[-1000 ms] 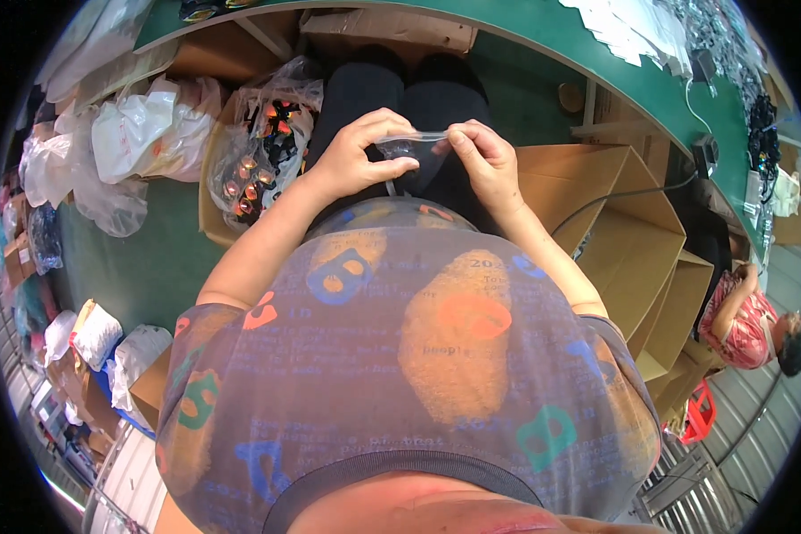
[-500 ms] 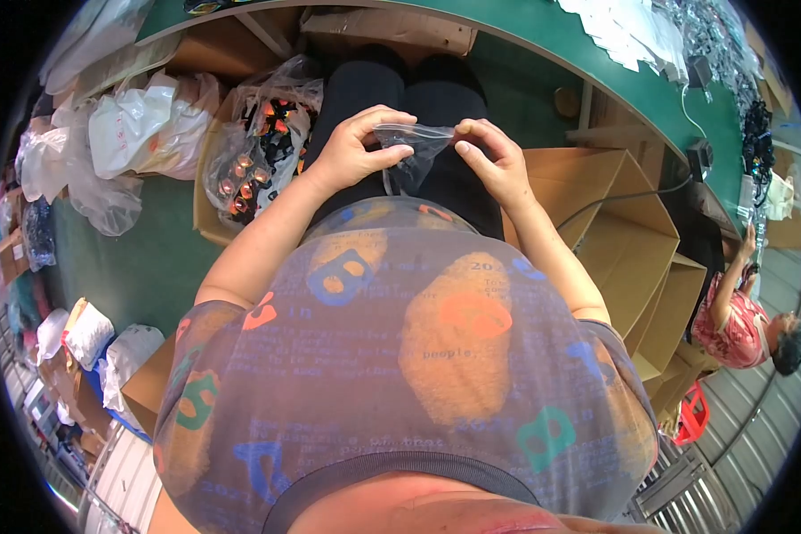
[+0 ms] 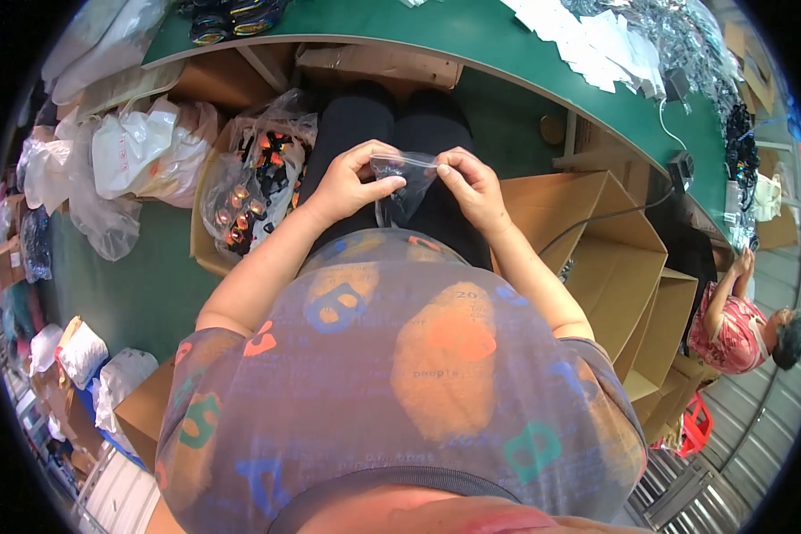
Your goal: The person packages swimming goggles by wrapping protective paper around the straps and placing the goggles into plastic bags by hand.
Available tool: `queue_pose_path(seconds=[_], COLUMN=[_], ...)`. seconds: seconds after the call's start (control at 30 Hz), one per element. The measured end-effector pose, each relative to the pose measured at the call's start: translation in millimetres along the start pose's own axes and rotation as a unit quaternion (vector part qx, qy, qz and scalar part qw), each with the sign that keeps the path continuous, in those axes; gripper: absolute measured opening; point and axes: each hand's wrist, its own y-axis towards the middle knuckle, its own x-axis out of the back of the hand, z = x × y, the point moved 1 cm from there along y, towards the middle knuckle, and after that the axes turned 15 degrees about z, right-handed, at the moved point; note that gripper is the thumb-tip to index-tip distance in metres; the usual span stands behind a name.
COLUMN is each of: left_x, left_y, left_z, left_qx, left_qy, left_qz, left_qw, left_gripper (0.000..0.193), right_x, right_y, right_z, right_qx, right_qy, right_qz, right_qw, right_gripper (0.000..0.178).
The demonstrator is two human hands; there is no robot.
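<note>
Over my lap, a small clear zip bag (image 3: pixel 408 182) is stretched between both hands, its zip edge uppermost. My left hand (image 3: pixel 351 185) pinches the bag's left top corner between thumb and fingers. At the opposite corner, the thumb and fingers of my right hand (image 3: pixel 475 189) are closed on the zip edge. Dark shapes show through the film; whether they are contents or my black trousers I cannot tell. To the left of my legs stands a cardboard box (image 3: pixel 201 233) lined with plastic, holding black items with orange, shiny round parts (image 3: pixel 239 214).
A green table (image 3: pixel 481 40) curves ahead, carrying white slips (image 3: pixel 587 40), dark goggle-like items (image 3: pixel 227 20) and heaped clear packets (image 3: pixel 690 31). Open cardboard boxes (image 3: pixel 610 236) stand on my right, crossed by a black cable (image 3: pixel 596 218). White plastic bags (image 3: pixel 133 147) lie left. A co-worker (image 3: pixel 734 327) sits far right.
My hands, the bag and my legs appear lower in the picture as the view shifts; both hands keep their hold on the bag. The co-worker's hands have come together.
</note>
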Motion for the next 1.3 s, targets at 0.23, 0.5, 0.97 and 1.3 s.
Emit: queue_pose_path(seconds=[0.23,0.5,0.97,1.3], left_x=[-0.3,-5.0,-10.6,-12.9], left_y=[3.9,4.7,4.8,5.5], left_z=[-2.0,-2.7,-11.9,-17.9], left_qx=[-0.008,0.016,0.033,0.031], left_qy=[0.002,-0.016,-0.028,-0.016], left_qz=[0.013,0.007,0.003,0.004], left_qw=[1.000,1.000,0.999,0.999], left_gripper=[0.029,0.033,0.042,0.049], right_x=[2.1,-2.8,0.2,-4.8], right_y=[1.8,4.5,12.5,18.4], right_z=[2.0,12.0,15.0,29.2], right_qx=[0.007,0.009,0.003,-0.012], right_qy=[0.011,0.064,-0.015,-0.014], right_qz=[0.007,-0.006,0.037,0.044], right_qw=[1.000,0.998,0.999,0.999], right_gripper=[0.010,0.009,0.010,0.009])
